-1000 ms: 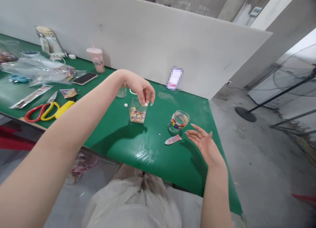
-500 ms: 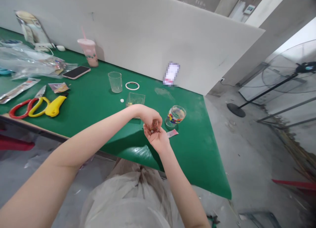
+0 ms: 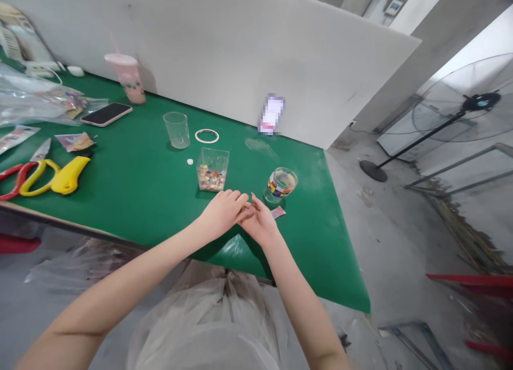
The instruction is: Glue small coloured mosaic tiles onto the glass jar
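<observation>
Two bare hands meet over a green table [image 3: 320, 252], just on the wearer's side of a clear square container [image 3: 213, 159] that serves as the landmark here. The left hand [image 3: 224, 214] bends its fingers over the right hand [image 3: 261, 220], which lies palm up, loosely cupped and unclenched, perhaps to catch bits too small to set down safely; whether the left fingers pinch anything cannot be told. The container stands upright, its walls likely keeping the small coloured pieces [image 3: 211, 180] from scattering, within easy reach. Right of it stands a glass [image 3: 281, 187] banded in coloured tiles, with a small tube [image 3: 279, 212] nearer the wearer, partly hidden by the right hand. Behind the container lies a white ring [image 3: 207, 142]; behind and left stands a clear tumbler [image 3: 177, 132].
</observation>
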The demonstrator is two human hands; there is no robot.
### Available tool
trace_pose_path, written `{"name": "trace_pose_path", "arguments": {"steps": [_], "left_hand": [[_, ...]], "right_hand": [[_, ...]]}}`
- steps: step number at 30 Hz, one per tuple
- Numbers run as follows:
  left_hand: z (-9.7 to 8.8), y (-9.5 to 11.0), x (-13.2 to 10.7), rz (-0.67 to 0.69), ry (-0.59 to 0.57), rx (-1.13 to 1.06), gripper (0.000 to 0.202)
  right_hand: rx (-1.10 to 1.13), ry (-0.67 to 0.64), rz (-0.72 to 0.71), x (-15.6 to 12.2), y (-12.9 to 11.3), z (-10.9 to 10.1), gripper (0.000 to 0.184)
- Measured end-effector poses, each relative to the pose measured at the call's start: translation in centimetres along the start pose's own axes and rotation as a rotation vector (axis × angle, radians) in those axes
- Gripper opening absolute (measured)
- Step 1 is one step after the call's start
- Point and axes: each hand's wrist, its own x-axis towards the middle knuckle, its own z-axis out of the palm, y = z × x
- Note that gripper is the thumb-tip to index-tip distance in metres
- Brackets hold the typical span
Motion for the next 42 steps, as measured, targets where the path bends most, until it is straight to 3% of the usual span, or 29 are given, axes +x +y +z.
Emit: {"name": "trace_pose_path", "arguments": {"steps": [7, 13, 19, 27, 32, 36, 39, 42], "left_hand": [[3.0, -0.5, 0.1, 0.087, 0.154, 0.122, 0.023], [3.5, 0.4, 0.0, 0.238, 0.25, 0.127, 0.013], [3.8, 1.1, -0.4, 0.345, 0.316, 0.065, 0.017], [3.4, 0.7, -0.4, 0.179, 0.512, 0.102, 0.028], [3.6, 0.2, -0.3, 0.172, 0.406, 0.078, 0.028], [3.8, 0.0, -0.3, 0.159, 0.343, 0.028, 0.028], [3.5, -0.8, -0.1, -0.018, 0.341, -0.15, 0.028], [2.9, -1.9, 0.1, -0.349, 0.389, -0.406, 0.027]], "right_hand": [[-0.046, -0.012, -0.011, -1.0, -0.4, -0.2, 0.049], [-0.11, -0.027, 0.002, -2.6, -0.9, -0.7, 0.054], [-0.152, -0.012, 0.003, -3.3, -1.2, -1.1, 0.052], [-0.118, -0.062, -0.004, -3.4, -0.9, 0.2, 0.063], [-0.108, -0.107, 0.016, -2.7, -0.6, -0.3, 0.066], [-0.169, -0.069, 0.022, -1.9, -0.9, -0.8, 0.064], [-0.251, 0.016, -0.027, -0.9, -1.4, -0.8, 0.051], [-0.488, 0.127, -0.176, 0.4, -1.6, -0.5, 0.032]]}}
